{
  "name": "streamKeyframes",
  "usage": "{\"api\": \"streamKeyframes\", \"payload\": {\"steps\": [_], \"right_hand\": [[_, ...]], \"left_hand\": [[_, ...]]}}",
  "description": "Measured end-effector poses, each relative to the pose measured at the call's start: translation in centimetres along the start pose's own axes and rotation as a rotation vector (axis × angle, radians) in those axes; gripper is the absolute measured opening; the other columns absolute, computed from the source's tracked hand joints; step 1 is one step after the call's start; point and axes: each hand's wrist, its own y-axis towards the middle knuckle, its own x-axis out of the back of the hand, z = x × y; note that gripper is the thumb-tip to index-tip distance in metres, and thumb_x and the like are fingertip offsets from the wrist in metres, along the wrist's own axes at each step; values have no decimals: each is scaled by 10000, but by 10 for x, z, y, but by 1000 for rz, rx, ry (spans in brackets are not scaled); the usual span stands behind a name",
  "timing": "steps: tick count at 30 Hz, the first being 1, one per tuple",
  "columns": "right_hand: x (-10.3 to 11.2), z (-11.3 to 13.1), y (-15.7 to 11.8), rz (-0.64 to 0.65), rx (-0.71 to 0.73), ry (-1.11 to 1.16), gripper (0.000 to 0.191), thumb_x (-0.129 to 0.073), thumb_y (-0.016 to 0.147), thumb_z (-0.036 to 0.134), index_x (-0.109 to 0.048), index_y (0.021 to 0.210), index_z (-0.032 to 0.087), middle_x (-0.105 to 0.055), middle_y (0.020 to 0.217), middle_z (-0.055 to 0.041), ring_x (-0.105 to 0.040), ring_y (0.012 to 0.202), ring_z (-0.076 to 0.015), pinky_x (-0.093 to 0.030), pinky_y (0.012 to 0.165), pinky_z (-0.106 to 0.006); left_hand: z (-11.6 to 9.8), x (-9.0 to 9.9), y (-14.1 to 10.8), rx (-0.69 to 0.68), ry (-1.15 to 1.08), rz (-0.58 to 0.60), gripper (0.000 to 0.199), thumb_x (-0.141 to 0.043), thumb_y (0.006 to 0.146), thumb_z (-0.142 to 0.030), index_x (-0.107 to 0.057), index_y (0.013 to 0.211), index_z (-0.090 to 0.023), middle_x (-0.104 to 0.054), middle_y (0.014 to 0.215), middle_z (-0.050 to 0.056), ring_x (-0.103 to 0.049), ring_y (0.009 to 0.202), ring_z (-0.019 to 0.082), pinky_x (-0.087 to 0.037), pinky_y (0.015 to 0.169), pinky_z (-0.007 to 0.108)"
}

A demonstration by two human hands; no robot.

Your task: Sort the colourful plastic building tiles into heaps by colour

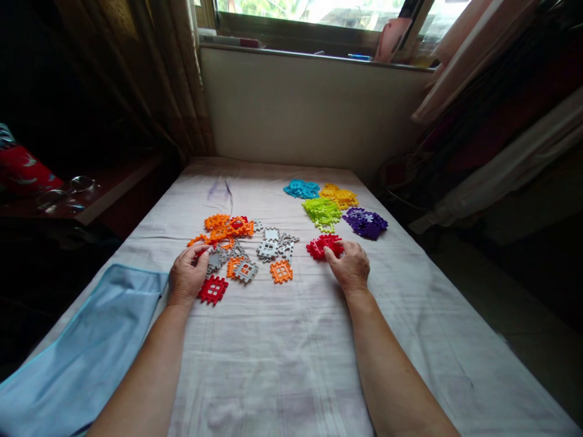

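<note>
My left hand (187,271) is at the left edge of a mixed group of orange, grey and red toothed plastic tiles, its fingers closed around a red piece that shows between thumb and fingers. Just in front of it lies a red window tile (213,290). Grey tiles (268,249) and a single orange tile (281,271) lie near the middle. My right hand (350,264) rests at the near right side of a red tile pile (322,246), thumb and fingers around its edge; whether it grips one tile is unclear.
Behind the red pile are blue (301,188), yellow (340,196), green (321,212) and purple (365,223) tile piles. A light blue cloth (104,340) lies at the left edge of the covered table (273,364). Glasses (73,188) sit on a side surface.
</note>
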Motion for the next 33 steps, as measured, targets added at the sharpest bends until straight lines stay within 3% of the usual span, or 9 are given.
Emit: {"api": "streamKeyframes", "payload": {"steps": [5,9,15,20,27,33], "right_hand": [[4,10,-3,-33,37,5,308,-638,822,437,-727,972,183,-680,1045,-126,-579,938,-285,-435,839,-397],[8,43,-17,-17,264,145,246,-576,896,389,-717,972,203,-673,1081,-107,-570,993,-257,-417,890,-385],[9,119,-63,228,657,303,159,-601,897,325,-708,974,237,-686,1068,-72,-563,1000,-225,-408,880,-360],[7,162,-87,412,851,345,221,-620,887,387,-672,1034,230,-665,1176,-72,-525,1097,-246,-384,922,-394],[1,186,-95,541,847,321,352,-677,826,506,-645,1022,215,-665,1162,-86,-500,1143,-267,-364,974,-423],[0,189,-95,556,840,324,263,-653,841,434,-652,992,219,-688,1080,-75,-520,1105,-254,-367,967,-409]], "left_hand": [[0,1,0,13,-50,14,255,-506,831,-291,-724,937,-212,-732,1124,67,-658,1111,228,-468,1047,397],[1,0,1,76,-111,-23,252,-511,821,-292,-725,927,-213,-738,1098,62,-660,1100,223,-462,1050,397],[0,-2,4,335,-404,-160,271,-592,744,-337,-708,936,-185,-738,1014,74,-674,1002,215,-505,961,372],[-8,3,9,466,-583,-248,330,-626,663,-348,-681,929,-161,-706,864,36,-651,806,155,-529,820,305],[-14,4,10,492,-575,-227,376,-621,653,-393,-664,944,-159,-666,773,11,-610,696,130,-517,700,266],[-14,2,10,485,-561,-231,368,-622,656,-388,-673,936,-156,-693,822,27,-607,691,124,-510,691,258]]}}
